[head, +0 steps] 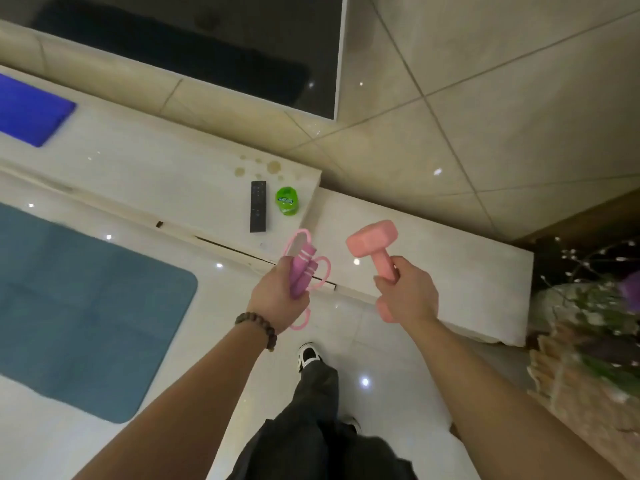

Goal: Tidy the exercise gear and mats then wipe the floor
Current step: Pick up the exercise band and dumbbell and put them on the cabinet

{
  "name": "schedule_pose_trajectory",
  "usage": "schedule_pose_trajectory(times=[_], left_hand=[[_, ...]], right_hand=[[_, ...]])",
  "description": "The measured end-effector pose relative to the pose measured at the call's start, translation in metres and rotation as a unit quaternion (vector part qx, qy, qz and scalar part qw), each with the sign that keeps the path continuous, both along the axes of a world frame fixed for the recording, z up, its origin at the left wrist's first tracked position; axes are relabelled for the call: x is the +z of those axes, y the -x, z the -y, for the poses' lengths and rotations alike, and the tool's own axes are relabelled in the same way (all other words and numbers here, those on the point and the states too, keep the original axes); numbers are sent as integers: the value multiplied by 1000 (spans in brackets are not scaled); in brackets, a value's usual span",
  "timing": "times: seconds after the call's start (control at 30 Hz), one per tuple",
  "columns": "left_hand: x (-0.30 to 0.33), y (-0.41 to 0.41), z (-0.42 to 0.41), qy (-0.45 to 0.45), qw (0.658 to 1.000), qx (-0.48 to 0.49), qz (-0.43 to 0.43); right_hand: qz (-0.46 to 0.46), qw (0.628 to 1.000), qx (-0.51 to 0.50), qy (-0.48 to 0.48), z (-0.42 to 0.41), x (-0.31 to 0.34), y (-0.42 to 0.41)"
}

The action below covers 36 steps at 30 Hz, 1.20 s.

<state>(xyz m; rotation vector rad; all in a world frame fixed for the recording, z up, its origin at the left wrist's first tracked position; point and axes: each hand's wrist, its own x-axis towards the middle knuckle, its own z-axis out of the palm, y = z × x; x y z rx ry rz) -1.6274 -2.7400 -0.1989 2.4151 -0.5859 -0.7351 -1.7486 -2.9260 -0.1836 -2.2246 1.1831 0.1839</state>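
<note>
My left hand is closed around a pink skipping rope; its two handles stick up past my fingers and rope loops hang out on both sides. My right hand grips a pink dumbbell by its bar, one head pointing up and forward, the other showing below my palm. Both hands hover above the edge of a low white stone ledge. A teal mat lies flat on the glossy floor to my left. A blue mat lies on the ledge at the far left.
On the ledge ahead lie a black remote and a green round container, with brownish stains behind them. A dark TV screen stands against the tiled wall. A basket of flowers sits at the right. My shoe is on the floor.
</note>
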Motion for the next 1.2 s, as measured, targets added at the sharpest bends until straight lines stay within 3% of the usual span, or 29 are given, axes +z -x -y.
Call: schedule_pose_trajectory(times=[0.3,0.5,0.8,0.97,1.2], left_hand=[[-130,-67,82,-77,968,-204,121],[-234,-94,122,-93,938,-245,228],[-344,-97,113,-128,950,-254,126],[-355,-105,113,-61,961,-205,174],[-367,-117,133,-197,950,-221,100]], right_hand=[[-12,999,34,24,75,-108,-63],[3,997,54,47,117,-197,-94],[-2,993,105,46,148,-279,-117],[4,987,149,52,153,-294,-131],[25,984,169,53,169,-312,-164]])
